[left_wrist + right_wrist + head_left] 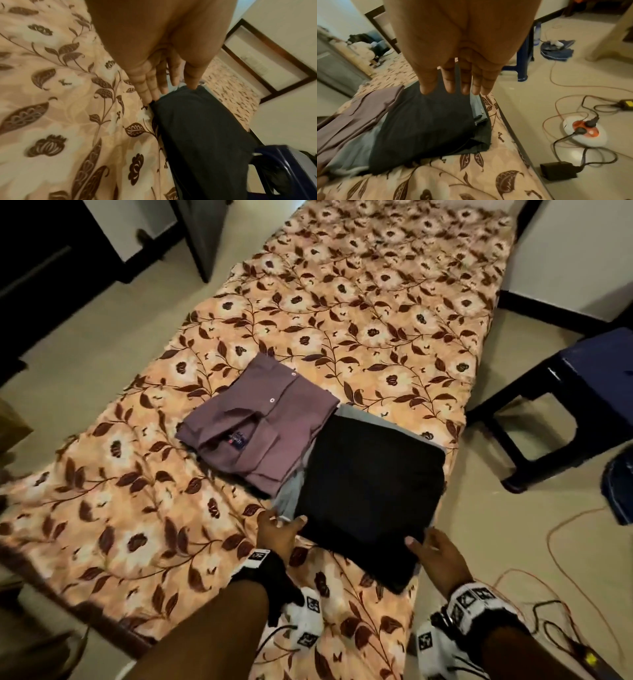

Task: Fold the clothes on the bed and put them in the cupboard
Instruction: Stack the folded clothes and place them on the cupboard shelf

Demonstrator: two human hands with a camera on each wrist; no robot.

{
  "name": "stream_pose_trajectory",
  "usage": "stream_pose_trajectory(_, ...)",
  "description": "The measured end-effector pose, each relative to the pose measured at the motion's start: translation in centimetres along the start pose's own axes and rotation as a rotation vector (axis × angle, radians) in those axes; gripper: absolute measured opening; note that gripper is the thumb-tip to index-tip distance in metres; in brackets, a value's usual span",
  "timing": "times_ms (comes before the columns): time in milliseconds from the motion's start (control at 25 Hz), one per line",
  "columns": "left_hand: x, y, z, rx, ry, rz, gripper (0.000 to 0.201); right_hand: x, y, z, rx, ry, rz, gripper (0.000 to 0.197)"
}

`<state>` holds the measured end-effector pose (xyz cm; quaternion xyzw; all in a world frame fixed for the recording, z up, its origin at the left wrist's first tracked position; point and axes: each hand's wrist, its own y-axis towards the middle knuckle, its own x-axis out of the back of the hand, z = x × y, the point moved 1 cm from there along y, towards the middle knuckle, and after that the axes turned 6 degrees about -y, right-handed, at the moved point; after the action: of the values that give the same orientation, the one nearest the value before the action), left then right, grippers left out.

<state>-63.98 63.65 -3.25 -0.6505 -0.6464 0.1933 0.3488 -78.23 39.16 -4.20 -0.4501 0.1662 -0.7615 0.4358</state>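
Folding looks basically finished; none of the stowing has started, as far as I can judge. Your left hand [275, 529] sits at the near-left corner of the folded black garment [370, 484], fingers [154, 86] straight and close together, tips touching its edge, nothing gripped. Your right hand [438, 556] is at the near-right corner, fingers [465, 82] straight and slightly spread, hovering over or just brushing the black cloth; can't tell if there's real contact, but they hold nothing. The black garment is a flat rectangle directly beyond both sets of fingertips, stacked on a folded light-blue garment [477, 108] whose edges peek out just under and beside your right fingertips. The folded mauve shirt [263, 419] lies past your left fingertips, up and to the left, overlapping the blue piece at one edge. No loose clothes show anywhere else on the floral bed [376, 302]. Cupboard isn't clearly identifiable in any view, so nothing confirms anything is put away. What's left: slide fingers under the black-and-blue stack, lift, carry, then come back for the shirt. Watch the stack's far edge: it sits near the bed's right side, with the blue plastic stool [575, 392] and floor cables [573, 121] just off your right fingers.
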Motion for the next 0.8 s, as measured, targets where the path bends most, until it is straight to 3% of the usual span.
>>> stream_pose_trajectory(120,-2.7,4.1,2.9,0.08,-0.316,-0.115,0.085,-1.0,6.2,-0.2,0.092,0.145,-0.115,0.081)
stream_pose_trajectory(240,-5.0,5.0,7.1,0.144,-0.55,-0.054,0.098,0.2,11.8,2.7,0.319,-0.273,-0.309,0.086)
stream_pose_trajectory(360,-6.9,4.7,9.3,0.2,-0.718,0.188,0.076,1.7,16.8,8.4,0.476,-0.814,-0.295,0.102)
stream_pose_trajectory(440,-7.7,4.5,9.3,0.219,-0.774,0.299,0.067,2.1,19.1,11.9,0.488,-0.948,-0.161,0.113)
stream_pose_trajectory(560,-9.0,4.6,9.1,0.202,-0.761,0.35,0.051,2.0,21.5,15.3,0.376,-0.676,0.145,0.117)
stream_pose_trajectory(640,-9.4,4.4,9.2,0.2,-0.732,0.331,0.047,1.6,22.8,15.9,0.309,-0.758,0.197,0.117)
stream_pose_trajectory(760,-9.2,5.4,9.9,0.237,-0.791,0.299,0.053,1.7,23.6,16.7,0.181,-0.801,0.287,0.135)
stream_pose_trajectory(800,-8.8,5.7,10.3,0.255,-0.813,0.288,0.056,1.8,23.4,16.8,0.121,-0.77,0.321,0.127)
